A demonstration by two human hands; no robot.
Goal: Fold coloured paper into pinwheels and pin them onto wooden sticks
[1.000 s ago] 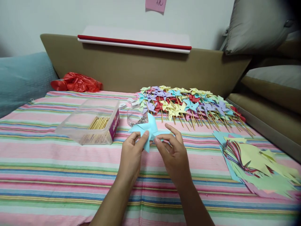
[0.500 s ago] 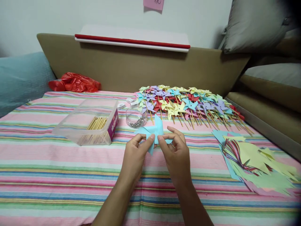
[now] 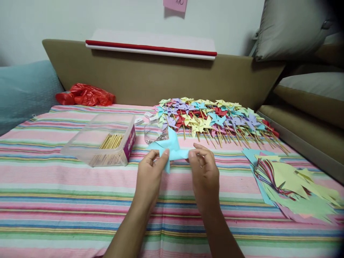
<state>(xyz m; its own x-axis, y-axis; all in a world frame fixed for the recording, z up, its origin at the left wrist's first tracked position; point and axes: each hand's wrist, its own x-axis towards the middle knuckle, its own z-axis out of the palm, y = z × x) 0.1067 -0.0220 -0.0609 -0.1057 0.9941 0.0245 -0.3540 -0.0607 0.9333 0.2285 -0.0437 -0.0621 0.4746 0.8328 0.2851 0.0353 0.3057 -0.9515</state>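
**You are shaping a blue paper pinwheel**

On your left, the clear box (image 3: 129,143) has thin sticks (image 3: 111,142) bunched at its right end; next comes your left hand (image 3: 149,173), with its thumb pressed on the blue paper (image 3: 173,148); the paper is up in front of you, between your two hands, and behind it the round clear tub (image 3: 148,134) has small silver bits (image 3: 162,137) in it; your right hand (image 3: 204,170) pinches the paper's right point; the step in hand looks like folding or setting the points; the next move seems to call for a firm left pinch and a gentle right one, so the folds don't pop open; farther right lie finished-looking pinwheels (image 3: 217,120), then the loose paper pile (image 3: 298,193)
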